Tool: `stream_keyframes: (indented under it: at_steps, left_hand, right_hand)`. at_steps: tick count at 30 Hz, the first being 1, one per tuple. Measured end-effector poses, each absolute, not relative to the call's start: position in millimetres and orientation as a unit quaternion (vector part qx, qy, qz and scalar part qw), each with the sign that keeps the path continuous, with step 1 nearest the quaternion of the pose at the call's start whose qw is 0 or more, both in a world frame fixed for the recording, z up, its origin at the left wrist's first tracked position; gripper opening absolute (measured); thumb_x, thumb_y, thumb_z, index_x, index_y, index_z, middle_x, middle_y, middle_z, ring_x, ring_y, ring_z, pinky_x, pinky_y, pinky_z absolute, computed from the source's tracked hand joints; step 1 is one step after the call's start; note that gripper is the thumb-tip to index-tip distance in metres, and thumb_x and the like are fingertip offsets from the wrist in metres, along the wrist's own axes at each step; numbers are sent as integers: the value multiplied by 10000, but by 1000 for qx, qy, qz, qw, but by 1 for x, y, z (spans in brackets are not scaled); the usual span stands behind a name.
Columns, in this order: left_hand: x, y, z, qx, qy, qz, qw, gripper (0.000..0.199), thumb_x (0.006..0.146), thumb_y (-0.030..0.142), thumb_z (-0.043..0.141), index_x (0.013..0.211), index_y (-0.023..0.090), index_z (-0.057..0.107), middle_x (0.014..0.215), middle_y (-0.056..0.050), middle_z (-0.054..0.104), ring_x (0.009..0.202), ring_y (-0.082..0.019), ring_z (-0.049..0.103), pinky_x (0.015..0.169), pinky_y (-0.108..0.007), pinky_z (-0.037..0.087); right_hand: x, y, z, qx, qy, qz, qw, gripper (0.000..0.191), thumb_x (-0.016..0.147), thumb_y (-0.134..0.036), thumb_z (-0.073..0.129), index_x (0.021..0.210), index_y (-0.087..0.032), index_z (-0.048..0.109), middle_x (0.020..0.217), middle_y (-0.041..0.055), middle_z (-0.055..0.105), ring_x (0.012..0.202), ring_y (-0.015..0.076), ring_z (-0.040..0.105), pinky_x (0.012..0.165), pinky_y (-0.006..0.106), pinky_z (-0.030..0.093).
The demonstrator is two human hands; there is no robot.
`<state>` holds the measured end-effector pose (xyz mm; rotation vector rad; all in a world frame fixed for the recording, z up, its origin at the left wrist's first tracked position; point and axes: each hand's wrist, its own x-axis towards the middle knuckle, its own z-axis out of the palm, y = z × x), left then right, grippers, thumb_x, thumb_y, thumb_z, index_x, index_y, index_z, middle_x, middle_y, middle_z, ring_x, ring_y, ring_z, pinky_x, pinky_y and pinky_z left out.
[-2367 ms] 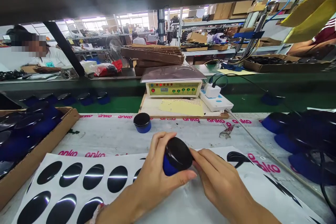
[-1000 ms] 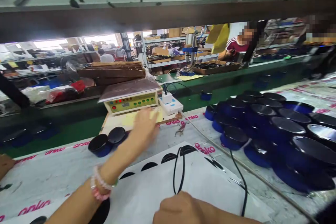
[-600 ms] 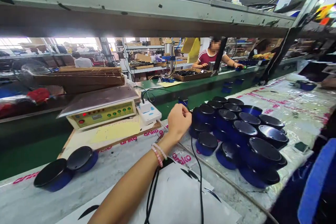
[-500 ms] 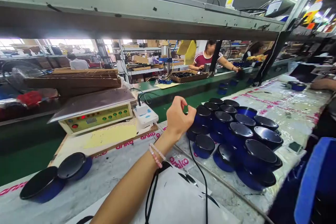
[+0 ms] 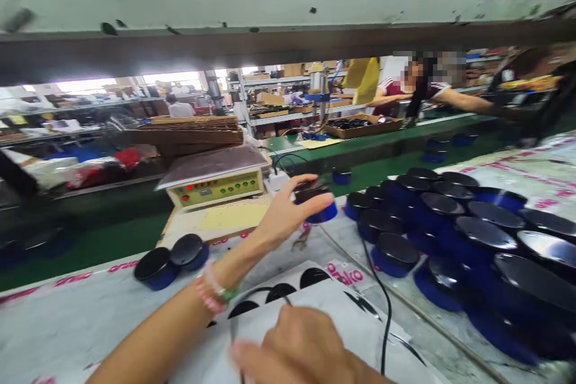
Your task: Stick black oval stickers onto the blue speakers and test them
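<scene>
My left hand (image 5: 281, 216) reaches over the front of the table, its thumb and fingers closed around a round blue container with a black top (image 5: 324, 211). Low in the middle, my right hand (image 5: 299, 345) is curled above a white sheet with black round shapes (image 5: 315, 306). Motion blurs it, and what its fingers hold, if anything, I cannot make out. To the right stands a stacked group of blue containers with black tops (image 5: 486, 234). Two more blue containers (image 5: 155, 267) sit together at the left.
A control box with green buttons (image 5: 216, 192) stands behind the left containers. A green conveyor belt (image 5: 112, 252) runs beyond the table, carrying another container (image 5: 342, 176). A black cord (image 5: 382, 288) crosses the table. Overhead hangs a metal shelf (image 5: 252, 12). Across the belt, a person (image 5: 396, 96) stretches out an arm.
The view has swung left. My left hand, earlier curled beside the stack, is now around a blue container. My right hand has come into view at the bottom.
</scene>
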<state>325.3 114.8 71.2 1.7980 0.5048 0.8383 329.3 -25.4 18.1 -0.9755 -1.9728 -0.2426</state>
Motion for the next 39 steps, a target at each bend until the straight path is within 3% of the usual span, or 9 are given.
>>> stream_keyframes:
  at_steps: [4,6,10,16,23,28,32,36,39]
  left_hand:
    - [202,100,54,653,336,351,581,651,787,702,494,1124,155,598,1099,-127,664,950,-225,648,798,-333,524]
    - [163,84,39,571,390,356,629,685,781,744,450,1098,158,612,1081,-128,671,955,-218,647,805,-328,524]
    - [133,56,16,411,395,367,735,602,712,689,621,1096,227,594,1050,-61,674,957,-175,631,823,-275,505]
    - [132,42,13,431,398,382,715,613,728,700,592,1134,246,523,1105,-37,623,988,-181,592,857,-295,469]
    - [123,37,4,638,477,373,476,702,727,670,611,1229,229,394,1090,-84,605,990,-258,591,855,-396,479]
    - [117,43,-2,816,389,374,206,665,827,561,570,1344,234,311,1238,-147,504,1095,-277,579,846,-400,531]
    - [116,46,6,870,280,404,-48,560,859,366,614,1340,148,426,1140,-132,432,1144,-278,508,947,-410,502]
    - [115,43,8,859,211,452,-114,497,776,16,645,1211,238,552,1046,-49,388,1230,-268,452,984,-399,509]
    - [115,41,7,860,218,449,-111,458,770,29,647,1146,285,592,987,-23,383,1208,-259,472,957,-402,537]
  right_hand:
    - [329,-14,36,-430,-711,-57,553,308,979,-168,350,1220,-110,533,883,90,629,812,165,620,699,259,521]
    - [326,-7,35,-431,-730,-45,528,236,956,-127,412,1136,-133,565,848,69,615,763,158,603,653,256,503]
    - [313,0,21,-426,-772,-60,468,172,937,-101,465,1062,-140,577,769,45,587,669,152,553,555,263,439]
    - [304,2,15,-434,-790,-96,423,159,936,-94,462,1030,-106,590,733,47,590,660,153,546,537,266,410]
    - [300,-3,8,-464,-796,-203,332,234,923,-64,408,1034,-84,612,681,47,609,589,150,569,484,273,369]
    - [296,5,-8,-477,-794,-32,375,198,929,-83,389,960,-152,573,707,35,582,619,151,581,500,239,434]
    - [297,10,-9,-481,-781,78,390,169,924,-85,399,900,-206,514,750,14,574,660,142,587,565,229,478]
    - [296,9,-5,-461,-776,92,420,164,921,-74,397,907,-211,487,775,14,572,681,131,583,588,217,488]
    - [295,8,-7,-448,-783,87,423,177,914,-61,392,945,-204,492,762,13,565,658,126,573,568,210,483]
